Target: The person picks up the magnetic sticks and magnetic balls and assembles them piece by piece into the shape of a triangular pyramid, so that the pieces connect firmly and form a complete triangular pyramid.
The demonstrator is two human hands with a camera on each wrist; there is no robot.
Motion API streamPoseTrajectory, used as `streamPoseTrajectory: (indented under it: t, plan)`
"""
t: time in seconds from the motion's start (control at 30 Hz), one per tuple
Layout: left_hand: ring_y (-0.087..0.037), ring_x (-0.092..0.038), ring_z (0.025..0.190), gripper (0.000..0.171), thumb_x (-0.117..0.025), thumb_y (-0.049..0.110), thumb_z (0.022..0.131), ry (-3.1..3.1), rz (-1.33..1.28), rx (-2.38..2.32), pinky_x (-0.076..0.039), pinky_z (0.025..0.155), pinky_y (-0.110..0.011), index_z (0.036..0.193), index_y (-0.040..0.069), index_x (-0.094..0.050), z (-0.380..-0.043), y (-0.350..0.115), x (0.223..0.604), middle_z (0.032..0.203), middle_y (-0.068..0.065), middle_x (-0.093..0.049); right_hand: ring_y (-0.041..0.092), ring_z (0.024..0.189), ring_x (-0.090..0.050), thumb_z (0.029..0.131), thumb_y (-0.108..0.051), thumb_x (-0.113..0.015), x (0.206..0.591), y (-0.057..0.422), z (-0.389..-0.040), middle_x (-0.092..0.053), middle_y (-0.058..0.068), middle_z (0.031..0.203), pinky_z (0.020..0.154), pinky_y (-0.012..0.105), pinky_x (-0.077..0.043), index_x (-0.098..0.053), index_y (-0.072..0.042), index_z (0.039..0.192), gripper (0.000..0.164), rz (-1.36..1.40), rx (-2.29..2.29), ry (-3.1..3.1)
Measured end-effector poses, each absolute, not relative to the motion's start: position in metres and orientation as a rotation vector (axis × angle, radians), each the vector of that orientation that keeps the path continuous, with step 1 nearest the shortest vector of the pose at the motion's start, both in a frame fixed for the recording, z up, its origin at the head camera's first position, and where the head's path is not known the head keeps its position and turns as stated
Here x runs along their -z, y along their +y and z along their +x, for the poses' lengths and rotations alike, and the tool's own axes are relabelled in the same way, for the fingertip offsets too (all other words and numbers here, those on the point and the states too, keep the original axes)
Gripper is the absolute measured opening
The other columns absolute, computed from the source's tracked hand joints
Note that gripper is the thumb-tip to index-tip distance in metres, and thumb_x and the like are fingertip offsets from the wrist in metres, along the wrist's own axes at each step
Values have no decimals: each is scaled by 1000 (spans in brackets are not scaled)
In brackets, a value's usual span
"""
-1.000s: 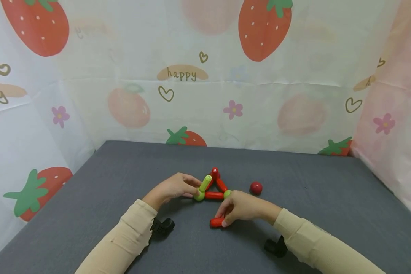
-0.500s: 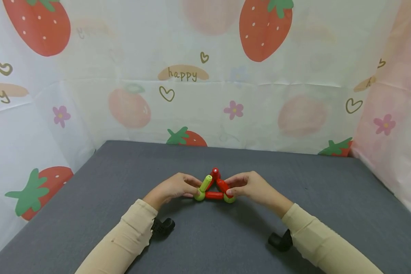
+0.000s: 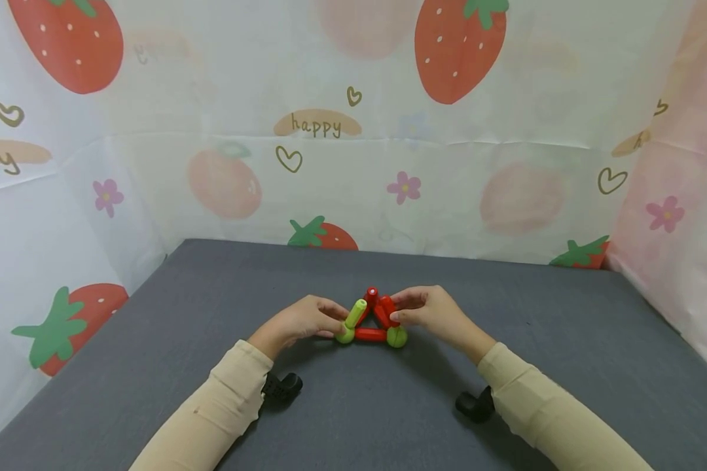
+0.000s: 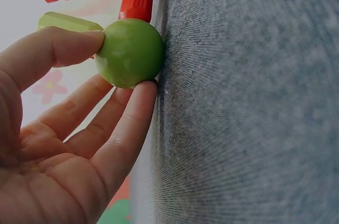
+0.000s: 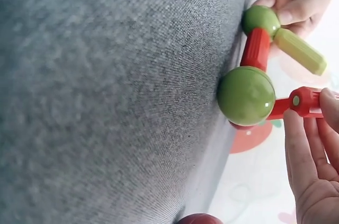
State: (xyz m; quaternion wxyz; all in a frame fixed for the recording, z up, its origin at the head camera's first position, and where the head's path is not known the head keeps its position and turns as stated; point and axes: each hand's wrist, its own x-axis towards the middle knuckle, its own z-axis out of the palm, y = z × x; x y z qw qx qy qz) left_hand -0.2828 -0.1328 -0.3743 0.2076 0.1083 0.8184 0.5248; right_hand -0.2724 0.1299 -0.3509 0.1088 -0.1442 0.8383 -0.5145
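Note:
A triangle of red rods [image 3: 370,335] and balls lies on the dark table. My left hand [image 3: 309,320] pinches the green ball [image 4: 131,52] at its left corner, thumb on one side and fingertips on the other. From that ball a lime-green rod [image 3: 355,314] slants upward. Over the right corner, my right hand [image 3: 438,317] pinches a loose red rod [image 5: 307,101] between thumb and fingers. Its tip is close to the right green ball [image 3: 397,336]; I cannot tell whether they touch. Another red rod [image 3: 372,294] points up at the back corner.
A separate red ball [image 5: 200,218] shows at the bottom of the right wrist view; my right hand hides it in the head view. A strawberry-print cloth [image 3: 330,183] hangs around the grey tabletop [image 3: 353,405]. A black device [image 3: 476,405] sits under my right wrist.
My right hand has carried the red rod from in front of the triangle up to its right corner, then raised it slightly above the green ball. My left hand stays in place.

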Motion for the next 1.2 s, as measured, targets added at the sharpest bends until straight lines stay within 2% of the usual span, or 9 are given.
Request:
streamPoseTrajectory:
  t: [0.27, 0.6, 0.73, 0.87, 1.03, 1.2]
  plan:
    - [-17, -65, 107, 44, -71, 10, 83, 2277, 301, -1459, -59, 93, -32, 126, 2, -67, -284, -132, 374, 128, -14, -66, 16, 96, -70, 90, -9, -73, 356, 128, -276, -72, 16, 114, 89, 40, -60, -69, 1, 121, 32, -424, 1501, 2502]
    - [-21, -64, 113, 46, -72, 10, 82, 2307, 323, -1445, -58, 95, -35, 126, 2, -67, -284, -132, 373, 130, -14, -65, 21, 104, -68, 89, -14, -75, 358, 125, -277, -74, 10, 112, 90, 38, -58, -72, -5, 117, 29, -407, 1364, 2624]
    - [-25, -59, 120, 51, -74, 16, 84, 2369, 357, -1449, -53, 101, -41, 133, 6, -63, -284, -129, 371, 133, -12, -64, 21, 106, -67, 90, -14, -74, 354, 124, -279, -73, 10, 114, 91, 38, -58, -69, -5, 123, 35, -424, 1337, 2620]
    - [-26, -59, 122, 56, -73, 20, 89, 2406, 394, -1528, -51, 103, -43, 140, 6, -56, -284, -125, 369, 132, -12, -64, 19, 101, -67, 91, -11, -72, 349, 123, -282, -71, 12, 114, 88, 37, -60, -62, -4, 134, 45, -489, 1348, 2570]
    - [-22, -63, 112, 49, -71, 17, 92, 2438, 441, -1577, -55, 95, -37, 138, 6, -58, -283, -120, 368, 121, -11, -68, 16, 91, -67, 91, -7, -70, 344, 119, -286, -69, 13, 110, 84, 39, -62, -57, -6, 140, 51, -553, 1290, 2547]
    - [-19, -63, 107, 44, -71, 19, 92, 2478, 467, -1538, -55, 91, -37, 135, 11, -62, -281, -114, 367, 117, -8, -69, 15, 90, -67, 90, -9, -72, 343, 116, -289, -69, 11, 110, 83, 38, -62, -58, -10, 140, 52, -557, 1200, 2570]
